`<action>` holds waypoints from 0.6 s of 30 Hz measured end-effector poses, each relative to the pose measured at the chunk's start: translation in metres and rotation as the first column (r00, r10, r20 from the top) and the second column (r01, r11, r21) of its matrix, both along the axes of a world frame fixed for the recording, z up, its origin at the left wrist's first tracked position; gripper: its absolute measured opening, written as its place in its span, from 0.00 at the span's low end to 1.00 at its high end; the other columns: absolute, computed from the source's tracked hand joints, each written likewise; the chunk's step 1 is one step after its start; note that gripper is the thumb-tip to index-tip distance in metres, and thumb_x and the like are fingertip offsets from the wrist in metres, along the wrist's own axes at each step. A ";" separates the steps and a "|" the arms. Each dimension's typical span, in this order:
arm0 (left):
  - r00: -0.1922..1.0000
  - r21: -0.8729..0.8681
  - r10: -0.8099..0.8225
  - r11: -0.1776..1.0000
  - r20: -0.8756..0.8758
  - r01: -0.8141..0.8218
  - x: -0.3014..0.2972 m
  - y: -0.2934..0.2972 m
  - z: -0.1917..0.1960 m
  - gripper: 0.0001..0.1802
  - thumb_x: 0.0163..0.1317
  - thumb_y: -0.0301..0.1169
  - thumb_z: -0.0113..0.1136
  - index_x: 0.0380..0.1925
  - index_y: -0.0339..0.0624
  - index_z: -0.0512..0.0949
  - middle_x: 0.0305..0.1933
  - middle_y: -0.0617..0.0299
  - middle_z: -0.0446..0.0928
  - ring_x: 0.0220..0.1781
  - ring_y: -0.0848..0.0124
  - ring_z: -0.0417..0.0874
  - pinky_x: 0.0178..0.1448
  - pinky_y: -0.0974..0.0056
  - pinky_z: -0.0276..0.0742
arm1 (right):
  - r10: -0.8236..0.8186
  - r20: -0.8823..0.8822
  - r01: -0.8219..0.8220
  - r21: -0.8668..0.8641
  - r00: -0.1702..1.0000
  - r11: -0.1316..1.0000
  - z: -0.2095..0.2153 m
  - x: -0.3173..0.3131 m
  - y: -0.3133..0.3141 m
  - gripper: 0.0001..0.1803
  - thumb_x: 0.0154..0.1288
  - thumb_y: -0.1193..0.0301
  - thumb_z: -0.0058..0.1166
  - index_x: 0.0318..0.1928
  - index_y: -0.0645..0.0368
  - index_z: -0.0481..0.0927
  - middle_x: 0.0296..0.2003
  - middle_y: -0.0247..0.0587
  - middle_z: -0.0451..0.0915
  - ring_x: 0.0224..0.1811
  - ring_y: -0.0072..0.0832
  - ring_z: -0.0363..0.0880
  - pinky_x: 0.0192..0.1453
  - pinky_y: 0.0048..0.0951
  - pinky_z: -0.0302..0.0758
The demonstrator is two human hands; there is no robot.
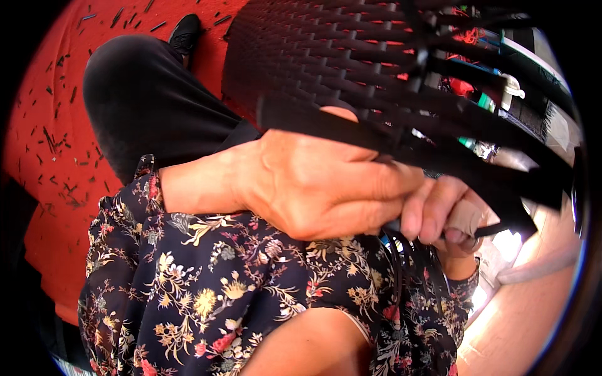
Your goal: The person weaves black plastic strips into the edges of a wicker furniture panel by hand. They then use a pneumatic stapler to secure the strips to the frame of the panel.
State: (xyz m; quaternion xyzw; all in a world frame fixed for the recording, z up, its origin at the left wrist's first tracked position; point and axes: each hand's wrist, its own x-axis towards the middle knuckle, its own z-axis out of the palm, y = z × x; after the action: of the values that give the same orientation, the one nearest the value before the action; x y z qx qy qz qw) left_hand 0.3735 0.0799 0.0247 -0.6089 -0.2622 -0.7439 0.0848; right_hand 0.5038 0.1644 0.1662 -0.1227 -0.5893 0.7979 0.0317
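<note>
My left hand (313, 182) reaches in from the left, its fingers curled closed. A flat black plastic strip (313, 122) passes through its grip and runs on to the right. Against its fingertips, my right hand (442, 210) is closed too, with beige tape round one finger. Black strip passes beside and through its fingers, but the exact pinch point is hidden. Just beyond both hands is a dark woven panel (301, 56) of flat strips. Several loose strip ends (520, 169) fan out at the right, partly blurred.
My black-trousered knee (144, 94) and a black shoe (185, 34) are at upper left. Short black offcuts (50, 141) litter the red floor covering (50, 244). Cluttered items with a white tap-like fitting (511, 91) stand at upper right. My floral garment (207, 294) covers my lap.
</note>
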 end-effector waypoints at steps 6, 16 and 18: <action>0.995 -0.101 -0.066 0.993 -0.078 0.058 -0.034 0.001 0.016 0.12 0.49 0.27 0.66 0.32 0.29 0.79 0.39 0.46 0.79 0.31 0.63 0.81 0.33 0.63 0.79 | -0.058 0.022 0.052 0.196 0.998 0.979 0.012 -0.011 0.002 0.12 0.68 0.60 0.53 0.32 0.55 0.75 0.34 0.45 0.79 0.36 0.40 0.78 0.40 0.36 0.79; 0.998 -0.069 0.063 0.996 -0.031 -0.065 -0.024 0.003 0.011 0.12 0.51 0.37 0.59 0.30 0.40 0.79 0.42 0.58 0.80 0.23 0.74 0.73 0.23 0.70 0.68 | 0.207 0.280 -0.304 0.366 0.937 0.880 0.040 -0.041 -0.012 0.12 0.67 0.67 0.50 0.33 0.63 0.77 0.27 0.44 0.77 0.32 0.41 0.80 0.35 0.35 0.77; 0.996 -0.135 0.028 0.990 -0.081 -0.039 -0.027 -0.005 0.012 0.11 0.54 0.36 0.61 0.31 0.40 0.80 0.39 0.58 0.80 0.26 0.71 0.77 0.26 0.67 0.65 | 0.171 0.352 -0.347 0.529 0.920 0.774 0.044 -0.047 -0.022 0.12 0.65 0.68 0.50 0.26 0.62 0.74 0.22 0.42 0.74 0.24 0.36 0.75 0.26 0.31 0.71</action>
State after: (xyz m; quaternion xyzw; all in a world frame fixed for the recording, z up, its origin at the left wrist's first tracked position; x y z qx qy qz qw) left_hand 0.3464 0.0752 0.0364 -0.6377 -0.3189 -0.6980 0.0659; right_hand 0.4571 0.1429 0.2103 -0.1370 -0.8141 0.5494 -0.1286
